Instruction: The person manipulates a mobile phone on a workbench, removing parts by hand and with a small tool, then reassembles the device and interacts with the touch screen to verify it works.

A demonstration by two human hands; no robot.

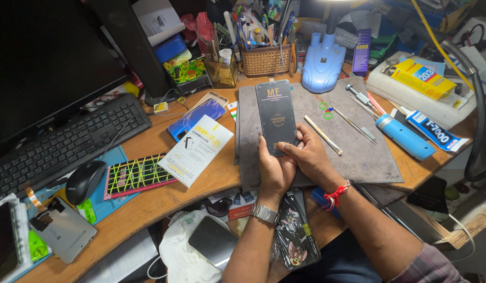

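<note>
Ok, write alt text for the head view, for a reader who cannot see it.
Both hands, left hand and right hand, hold the lower end of a dark flat phone-screen package over a grey work mat on a cluttered wooden desk, tools lying alongside.

black phone display panel [275,116], printed film on top, flat lengthwise on grey work mat [368,157], near end pinched between both hands

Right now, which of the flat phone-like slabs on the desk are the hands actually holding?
The black panel on the grey mat, gripped at its near end by left hand and right hand; the blue phone lies untouched.
</note>
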